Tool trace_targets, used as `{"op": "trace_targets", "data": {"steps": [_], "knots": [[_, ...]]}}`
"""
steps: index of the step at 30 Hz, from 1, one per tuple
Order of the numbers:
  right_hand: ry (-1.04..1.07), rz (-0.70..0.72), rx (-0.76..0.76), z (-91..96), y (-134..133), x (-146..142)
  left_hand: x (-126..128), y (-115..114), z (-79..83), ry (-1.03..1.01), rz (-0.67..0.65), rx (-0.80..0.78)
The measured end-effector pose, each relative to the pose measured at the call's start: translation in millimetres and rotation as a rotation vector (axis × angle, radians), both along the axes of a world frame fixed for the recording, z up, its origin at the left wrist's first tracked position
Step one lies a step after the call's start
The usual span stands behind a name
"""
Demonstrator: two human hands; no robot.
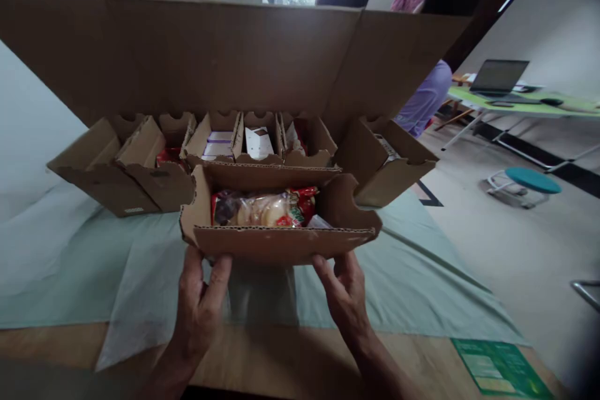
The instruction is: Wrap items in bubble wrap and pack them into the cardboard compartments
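A small open cardboard box point(276, 240) is held up in front of me above the table. Inside it lies a clear and red packet of food point(265, 207). My left hand point(199, 300) grips the box's lower left from beneath, thumb and fingers curled on its underside. My right hand point(344, 290) holds the lower right the same way. Behind it stands a large cardboard carton point(225, 56) with its lid up, holding a row of similar small boxes point(220, 140) with white and red packets in them.
A pale green cloth point(412, 275) covers the wooden table point(281, 362). A green sheet point(499, 365) lies at the front right corner. A person in purple sits behind the carton. A green table with a laptop point(499, 78) and a teal stool point(532, 180) stand at right.
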State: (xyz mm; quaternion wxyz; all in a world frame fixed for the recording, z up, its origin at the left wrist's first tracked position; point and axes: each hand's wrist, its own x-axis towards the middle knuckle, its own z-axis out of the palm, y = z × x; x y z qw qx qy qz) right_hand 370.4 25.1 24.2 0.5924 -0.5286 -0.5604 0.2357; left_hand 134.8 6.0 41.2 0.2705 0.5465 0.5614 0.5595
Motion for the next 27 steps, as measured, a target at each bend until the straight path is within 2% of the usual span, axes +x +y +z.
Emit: {"op": "trace_targets", "data": {"steps": [3,5,7,10,12,14,18,20,22,25,27], "knots": [[0.068,-0.119,0.052,1.2,-4,12,22,-2,1.3,0.011,-0.085,0.046],[0.084,-0.241,0.055,-1.7,-19,27,34,-10,-9.1,0.038,-0.198,0.050],[0.047,-0.286,0.028,-5.4,-34,29,34,-18,-22.3,0.052,-0.266,0.049],[-0.038,-0.158,0.002,-7.0,-42,5,10,-20,-32.1,0.047,-0.179,0.031],[-0.041,-0.061,0.004,-3.8,-34,-14,-5,-16,-29.6,0.044,-0.067,0.033],[-0.023,-0.039,0.008,-0.4,-26,-21,-7,-14,-26.0,0.026,-0.020,0.050],[0.011,-0.173,0.008,-3.6,-28,0,14,-21,-30.9,-0.065,-0.171,0.019],[0.007,-0.194,0.002,-8.9,-37,5,14,-27,-35.7,-0.092,-0.213,-0.019],[-0.032,-0.127,0.006,-13.4,-43,-5,3,-28,-37.1,-0.095,-0.175,-0.043],[-0.108,0.001,0.012,-16.1,-41,-30,-19,-22,-31.3,-0.100,-0.066,0.007],[-0.154,0.014,0.013,-17.9,-40,-37,-24,-17,-28.4,-0.102,-0.046,0.054]]}}
